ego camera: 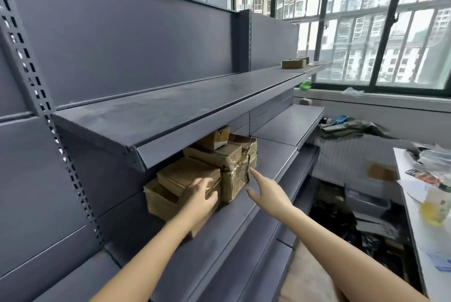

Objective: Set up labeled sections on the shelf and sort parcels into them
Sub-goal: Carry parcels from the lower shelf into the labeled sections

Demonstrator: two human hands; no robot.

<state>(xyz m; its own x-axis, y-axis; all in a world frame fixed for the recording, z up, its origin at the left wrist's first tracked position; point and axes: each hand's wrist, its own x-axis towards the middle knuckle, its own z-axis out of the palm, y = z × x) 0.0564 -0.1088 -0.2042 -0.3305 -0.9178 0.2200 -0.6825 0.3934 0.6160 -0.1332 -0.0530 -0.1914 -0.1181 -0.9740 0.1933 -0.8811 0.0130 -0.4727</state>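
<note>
Grey shelf (170, 116), stacked parcels (195, 177)

I see a grey metal shelf unit (146, 111). On its middle board, under the upper board, brown parcels (219, 160) sit stacked near the front edge. My left hand (201, 195) is curled on the front of the lower-left parcel (166, 200), fingers touching the cardboard. My right hand (267, 190) hangs spread just beside the taped parcel (235, 179), its fingertip near that parcel's right corner; I cannot tell if it touches. Another small parcel (294, 63) lies at the far end of the upper board, by the window (380, 20). A white table (419, 240) edge shows at right.
</note>
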